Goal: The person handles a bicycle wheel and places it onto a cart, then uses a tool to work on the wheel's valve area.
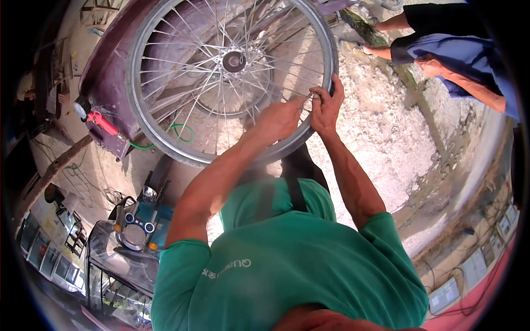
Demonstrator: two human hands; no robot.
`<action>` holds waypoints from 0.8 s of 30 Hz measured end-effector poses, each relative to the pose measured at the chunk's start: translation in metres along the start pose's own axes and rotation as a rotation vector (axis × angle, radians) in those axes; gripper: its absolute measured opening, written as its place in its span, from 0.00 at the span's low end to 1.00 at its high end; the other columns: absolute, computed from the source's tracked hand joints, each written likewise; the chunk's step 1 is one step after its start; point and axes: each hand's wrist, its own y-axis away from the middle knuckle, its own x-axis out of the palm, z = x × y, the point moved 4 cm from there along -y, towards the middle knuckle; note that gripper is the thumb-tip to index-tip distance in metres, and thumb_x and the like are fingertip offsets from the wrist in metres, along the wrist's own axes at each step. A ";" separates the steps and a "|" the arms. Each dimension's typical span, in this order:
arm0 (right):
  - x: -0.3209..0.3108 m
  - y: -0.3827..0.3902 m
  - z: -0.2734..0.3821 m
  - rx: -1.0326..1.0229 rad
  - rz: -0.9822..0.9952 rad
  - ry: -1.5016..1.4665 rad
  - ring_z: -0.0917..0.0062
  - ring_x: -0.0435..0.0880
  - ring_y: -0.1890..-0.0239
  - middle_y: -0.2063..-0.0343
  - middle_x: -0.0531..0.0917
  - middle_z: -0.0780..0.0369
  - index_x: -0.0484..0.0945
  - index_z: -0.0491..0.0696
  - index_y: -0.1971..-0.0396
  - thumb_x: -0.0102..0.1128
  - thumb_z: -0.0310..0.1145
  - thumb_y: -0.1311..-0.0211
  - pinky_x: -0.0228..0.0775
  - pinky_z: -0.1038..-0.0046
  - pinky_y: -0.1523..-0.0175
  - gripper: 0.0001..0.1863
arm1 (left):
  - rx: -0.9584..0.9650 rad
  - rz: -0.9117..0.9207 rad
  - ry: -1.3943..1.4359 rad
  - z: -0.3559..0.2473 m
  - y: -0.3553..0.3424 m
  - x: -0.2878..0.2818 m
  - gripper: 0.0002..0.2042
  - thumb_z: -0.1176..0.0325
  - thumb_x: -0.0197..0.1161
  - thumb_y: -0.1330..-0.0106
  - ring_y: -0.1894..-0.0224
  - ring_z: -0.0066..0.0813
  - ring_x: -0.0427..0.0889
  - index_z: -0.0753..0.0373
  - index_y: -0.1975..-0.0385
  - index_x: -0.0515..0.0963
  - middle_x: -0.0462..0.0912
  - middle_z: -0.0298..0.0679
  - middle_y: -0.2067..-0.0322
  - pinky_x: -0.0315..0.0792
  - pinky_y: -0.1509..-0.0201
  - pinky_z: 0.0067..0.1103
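A large spoked wheel (144,118) with a grey rim and dark tyre fills the upper middle, its metal hub (233,61) facing me. At the rim's lower right, my right hand (327,106) grips the edge, fingers along the tyre side and thumb on the inner side. My left hand (279,121) is closed in front of the spokes, just left of the right hand. Its fingertips meet the right hand's near a small, thin metal piece (308,96). What lies inside the left fist is hidden.
Behind the wheel is a purple metal body (110,71). A red inflator (102,122) with a gauge and a green hose (182,132) hangs at its left. A motor vehicle (135,234) stands lower left. Another person (464,66) is at the upper right, over rough pale ground (381,132).
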 end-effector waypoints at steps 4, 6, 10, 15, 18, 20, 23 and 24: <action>-0.002 -0.004 0.001 -0.005 -0.002 -0.038 0.49 0.58 0.26 0.28 0.62 0.47 0.86 0.48 0.60 0.57 0.22 0.42 0.50 0.55 0.23 0.13 | 0.008 -0.069 0.007 -0.001 0.000 0.003 0.15 0.66 0.54 0.27 0.63 0.66 0.83 0.59 0.43 0.75 0.85 0.60 0.69 0.73 0.58 0.52; -0.003 -0.005 0.001 -0.010 0.000 -0.037 0.49 0.58 0.26 0.28 0.62 0.47 0.86 0.48 0.60 0.57 0.22 0.41 0.50 0.54 0.23 0.12 | 0.021 -0.068 0.012 -0.002 0.000 0.002 0.15 0.66 0.55 0.27 0.63 0.66 0.83 0.58 0.43 0.75 0.85 0.59 0.69 0.73 0.58 0.52; -0.004 -0.006 0.001 -0.009 0.013 -0.035 0.49 0.56 0.25 0.28 0.61 0.47 0.85 0.45 0.59 0.56 0.21 0.42 0.51 0.55 0.24 0.13 | 0.018 -0.051 0.009 -0.010 0.001 -0.003 0.16 0.67 0.55 0.29 0.63 0.65 0.83 0.58 0.42 0.75 0.84 0.58 0.69 0.73 0.58 0.52; -0.005 -0.008 0.000 -0.022 0.004 -0.040 0.49 0.58 0.26 0.28 0.61 0.47 0.85 0.47 0.58 0.57 0.23 0.39 0.50 0.54 0.24 0.12 | -0.008 -0.030 -0.022 -0.010 -0.002 -0.003 0.20 0.67 0.55 0.28 0.63 0.63 0.85 0.57 0.37 0.74 0.85 0.58 0.68 0.75 0.56 0.50; -0.004 -0.008 0.000 -0.015 0.005 -0.050 0.49 0.58 0.26 0.28 0.61 0.47 0.85 0.47 0.58 0.57 0.23 0.39 0.50 0.54 0.23 0.12 | -0.018 -0.013 -0.044 -0.008 -0.004 -0.002 0.23 0.66 0.54 0.27 0.63 0.61 0.86 0.56 0.33 0.73 0.86 0.59 0.67 0.77 0.53 0.48; -0.005 -0.008 0.000 -0.012 0.000 -0.056 0.49 0.58 0.26 0.28 0.61 0.46 0.85 0.47 0.58 0.57 0.23 0.39 0.49 0.54 0.23 0.12 | -0.018 -0.011 -0.044 -0.007 -0.004 0.000 0.23 0.66 0.54 0.27 0.62 0.61 0.86 0.56 0.33 0.73 0.86 0.59 0.66 0.77 0.53 0.48; -0.005 -0.009 0.001 0.003 0.004 -0.058 0.49 0.58 0.25 0.28 0.61 0.46 0.85 0.47 0.58 0.57 0.23 0.39 0.49 0.54 0.23 0.12 | -0.016 -0.045 -0.024 -0.006 -0.003 0.000 0.19 0.68 0.55 0.30 0.61 0.63 0.84 0.56 0.39 0.75 0.86 0.57 0.66 0.75 0.56 0.50; -0.005 -0.009 0.002 0.004 0.003 -0.058 0.49 0.58 0.25 0.28 0.61 0.46 0.85 0.47 0.58 0.57 0.23 0.39 0.49 0.54 0.23 0.12 | -0.014 -0.045 -0.022 -0.007 -0.003 -0.001 0.20 0.68 0.55 0.30 0.61 0.63 0.84 0.56 0.39 0.75 0.86 0.57 0.66 0.75 0.56 0.50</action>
